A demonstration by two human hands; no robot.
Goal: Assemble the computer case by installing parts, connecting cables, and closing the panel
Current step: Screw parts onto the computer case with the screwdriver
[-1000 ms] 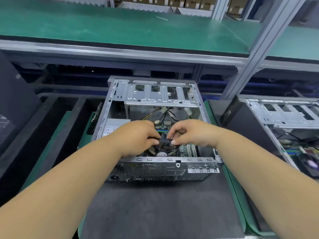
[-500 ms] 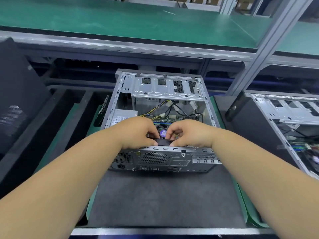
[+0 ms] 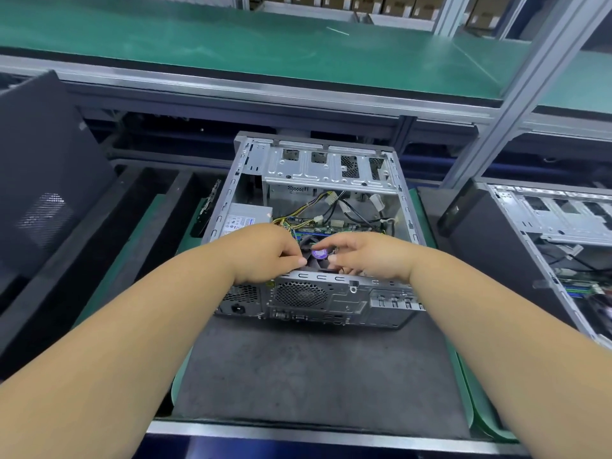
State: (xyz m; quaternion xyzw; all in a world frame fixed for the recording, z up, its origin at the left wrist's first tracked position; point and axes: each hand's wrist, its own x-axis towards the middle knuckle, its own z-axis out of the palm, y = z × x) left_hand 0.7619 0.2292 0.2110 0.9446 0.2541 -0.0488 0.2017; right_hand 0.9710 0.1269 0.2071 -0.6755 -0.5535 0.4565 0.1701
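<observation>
The open computer case [image 3: 318, 233] lies on its side on a dark grey mat [image 3: 314, 372], its rear panel with the round fan grille [image 3: 300, 294] turned toward the person. Inside the case, just behind that rear panel, sits a black cooler fan [image 3: 318, 255] with a purple sticker at its hub. The left hand [image 3: 265, 251] reaches over the rear edge of the case with its fingers curled, the fingertips pinched together at the fan's left edge; whether they actually grasp anything there cannot be told. The right hand [image 3: 366, 255] comes in on the fan's other side, its fingers bent down beside the fan's right edge; what they hold, if anything, is hidden.

Deeper inside the case, a silver power supply [image 3: 246, 220] sits in the left corner, and yellow and black cables [image 3: 318, 207] with white connectors run loose above the green motherboard strip [image 3: 331, 230]. The drive cage [image 3: 326, 167] spans the far end of the case.

Left of the case stands a dark side panel [image 3: 43, 180] leaning upright. Right of the case lies a second open case [image 3: 556, 240]. Beyond the case runs a green-topped shelf [image 3: 231, 44] on a pale metal frame.
</observation>
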